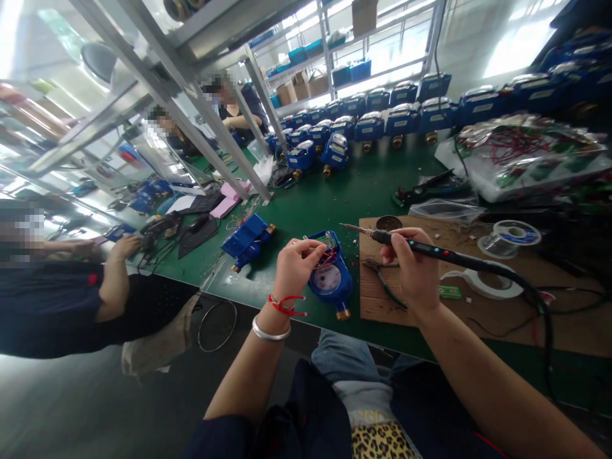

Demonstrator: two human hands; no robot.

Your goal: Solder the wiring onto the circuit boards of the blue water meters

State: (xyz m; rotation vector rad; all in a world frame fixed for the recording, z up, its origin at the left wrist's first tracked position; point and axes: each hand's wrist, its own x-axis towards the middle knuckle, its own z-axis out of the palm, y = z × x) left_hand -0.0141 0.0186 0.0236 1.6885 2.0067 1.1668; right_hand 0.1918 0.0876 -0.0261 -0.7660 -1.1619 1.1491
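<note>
A blue water meter with an open top and thin red wires lies on the green bench in front of me. My left hand is closed, its fingers pinching the wires at the meter's top. My right hand grips a black soldering iron like a pen. The iron's tip points left and hovers just right of the meter's top, apart from it. The iron's cable runs off to the right.
A brown board lies under my right hand with pliers, a solder spool, a white tape roll and a dark tin. Another blue meter sits left. Rows of meters line the back. A bag of wired circuit boards lies right. People work at left.
</note>
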